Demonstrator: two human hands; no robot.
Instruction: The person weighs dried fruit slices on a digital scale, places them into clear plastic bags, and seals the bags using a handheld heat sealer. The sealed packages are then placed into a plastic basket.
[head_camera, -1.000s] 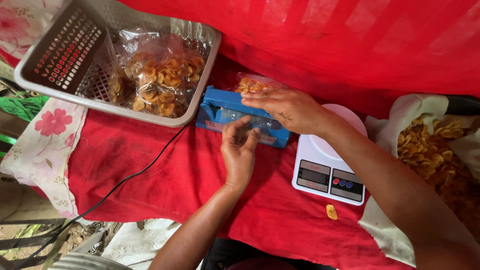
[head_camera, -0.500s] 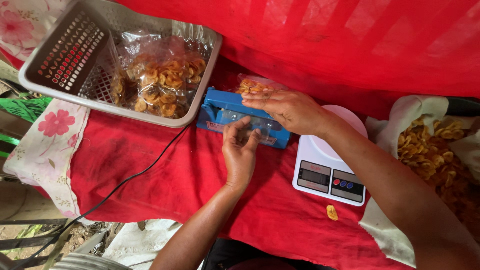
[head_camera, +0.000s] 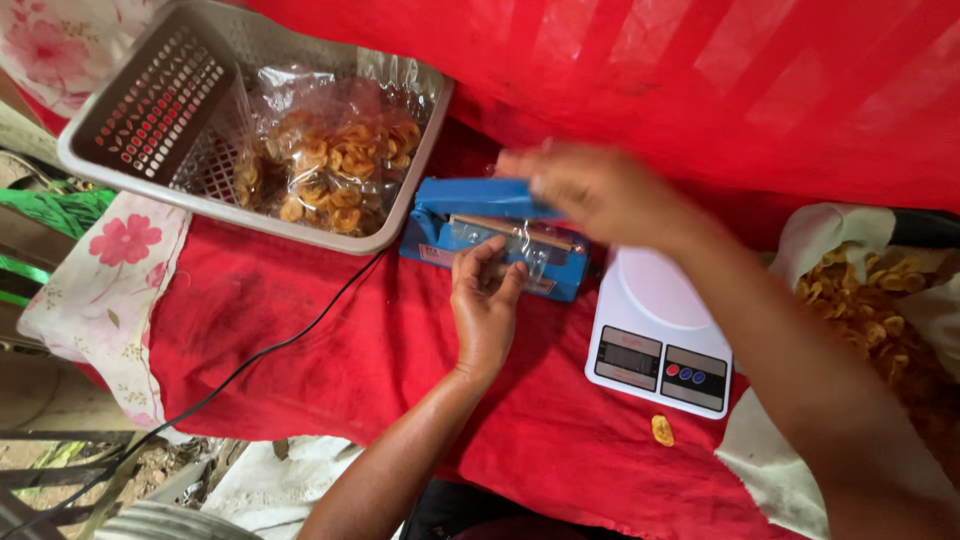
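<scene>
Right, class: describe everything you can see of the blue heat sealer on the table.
The blue heat sealer is a small box-shaped machine, plastic or painted metal by its look, lying flat on the red cloth between the grey basket and the white scale. Its hinged arm is lifted, showing a pale sealing strip. A clear bag edge lies across it. The left hand holds that edge at the front; the blurred right hand is on the arm. A black cord trails from it.

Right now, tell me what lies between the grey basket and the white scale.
In the head view, the blue heat sealer sits between the grey basket and the white scale, with the left hand holding clear plastic at it.
</scene>
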